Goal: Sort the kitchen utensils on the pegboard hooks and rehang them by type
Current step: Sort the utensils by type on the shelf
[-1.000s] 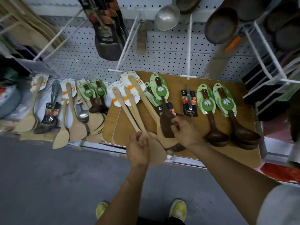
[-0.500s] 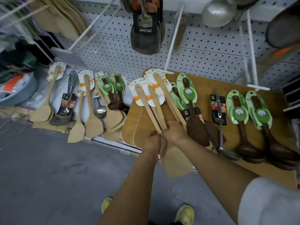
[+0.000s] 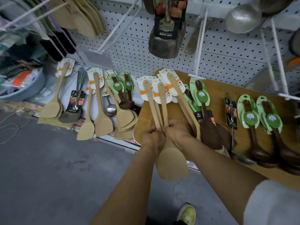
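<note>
My left hand [image 3: 151, 135] and my right hand [image 3: 176, 129] together grip a bunch of pale wooden spatulas [image 3: 164, 104] by their handles, blades [image 3: 172, 164] hanging toward me over the board's edge. Their white-and-orange cards fan out at the far end. Another long pale spatula [image 3: 181, 98] lies beside my right hand on the wooden board [image 3: 217, 88]. Dark brown spoons with green cards [image 3: 203, 101] lie to the right. The white pegboard [image 3: 219, 51] rises behind with long hooks [image 3: 200, 44].
Left of the board lie more pale spatulas [image 3: 102, 114], a whisk [image 3: 78, 98], a steel ladle [image 3: 111, 108] and brown spoons [image 3: 125, 95]. Two dark spoons [image 3: 266, 127] and a carded peeler [image 3: 231, 111] lie right. A packaged turner [image 3: 167, 30] and metal ladle [image 3: 241, 18] hang above. Grey floor lies below.
My right hand left the dark spoon and joined my left on the pale spatula handles. The view swung left and down.
</note>
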Action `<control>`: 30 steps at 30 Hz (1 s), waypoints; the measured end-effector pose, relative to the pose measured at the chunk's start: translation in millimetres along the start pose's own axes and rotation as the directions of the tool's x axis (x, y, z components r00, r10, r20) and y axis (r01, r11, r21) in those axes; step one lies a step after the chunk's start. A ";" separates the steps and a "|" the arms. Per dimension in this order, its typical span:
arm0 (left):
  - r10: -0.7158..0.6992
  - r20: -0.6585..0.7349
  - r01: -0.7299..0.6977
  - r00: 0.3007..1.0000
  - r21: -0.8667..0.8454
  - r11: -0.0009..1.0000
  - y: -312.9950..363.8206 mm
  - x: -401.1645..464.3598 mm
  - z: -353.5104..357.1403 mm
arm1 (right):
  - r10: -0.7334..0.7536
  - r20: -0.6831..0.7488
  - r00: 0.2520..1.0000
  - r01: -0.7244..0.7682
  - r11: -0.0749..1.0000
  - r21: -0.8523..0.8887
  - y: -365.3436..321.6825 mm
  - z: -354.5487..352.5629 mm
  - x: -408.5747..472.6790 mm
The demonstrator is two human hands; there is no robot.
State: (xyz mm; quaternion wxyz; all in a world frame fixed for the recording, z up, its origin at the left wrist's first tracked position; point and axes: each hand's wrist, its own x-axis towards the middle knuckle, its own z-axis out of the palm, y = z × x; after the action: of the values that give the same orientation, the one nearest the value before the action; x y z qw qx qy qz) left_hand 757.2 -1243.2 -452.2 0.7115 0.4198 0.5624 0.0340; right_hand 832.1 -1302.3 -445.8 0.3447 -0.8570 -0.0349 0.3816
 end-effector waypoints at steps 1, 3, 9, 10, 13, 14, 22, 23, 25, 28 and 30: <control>0.014 -0.008 -0.014 1.000 -0.009 1.000 6.2 -0.4 -6.8 | 0.003 0.006 1.000 -0.003 0.999 0.035 -8.0 3.2 -4.8; 0.036 -0.021 -0.037 0.999 -0.012 0.999 17.0 -1.7 -18.6 | 0.013 0.013 1.000 -0.014 0.995 0.100 -20.5 7.7 -12.5; 0.027 0.061 -0.028 0.998 0.017 0.999 46.4 13.7 -72.6 | 0.048 -0.038 0.998 -0.038 0.974 0.223 -54.3 45.0 -25.8; 0.044 0.079 -0.049 0.996 0.063 0.997 52.5 14.9 -81.8 | 0.054 -0.046 0.997 -0.042 0.971 0.235 -60.0 51.8 -27.7; 0.153 0.079 -0.166 0.985 0.195 0.967 73.8 11.9 -110.6 | 0.059 -0.070 0.996 -0.036 0.955 0.295 -78.4 74.5 -33.8; 0.174 0.092 -0.190 0.980 0.207 0.960 81.6 10.3 -119.9 | 0.060 -0.075 0.995 -0.034 0.951 0.307 -87.2 82.2 -37.3; 0.230 0.101 -0.246 0.968 0.200 0.948 116.3 45.2 -178.2 | 0.041 -0.037 0.998 -0.023 0.912 0.409 -135.0 124.6 -40.7; 0.228 0.103 -0.247 0.968 0.235 0.940 118.6 46.5 -181.0 | 0.037 -0.033 0.999 -0.021 0.913 0.408 -136.6 126.7 -38.0; 0.258 0.045 -0.260 0.965 0.268 0.928 126.0 45.0 -191.6 | 0.024 -0.013 1.000 -0.017 0.919 0.394 -145.8 133.6 -32.6; 0.200 0.015 -0.200 0.980 0.130 0.971 136.2 49.4 -211.3 | 0.001 0.048 0.999 -0.017 0.945 0.328 -164.2 153.7 -23.3; 0.159 -0.014 -0.158 0.987 0.073 0.985 142.7 63.5 -230.6 | -0.010 0.083 0.996 -0.015 0.953 0.301 -177.7 173.3 -14.8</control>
State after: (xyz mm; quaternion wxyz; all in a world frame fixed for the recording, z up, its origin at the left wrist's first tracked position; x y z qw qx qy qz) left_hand 649.7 -989.1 -414.0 0.6856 0.4880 0.5350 0.0745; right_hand 740.2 -1074.2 -408.4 0.4693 -0.7775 0.0103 0.4185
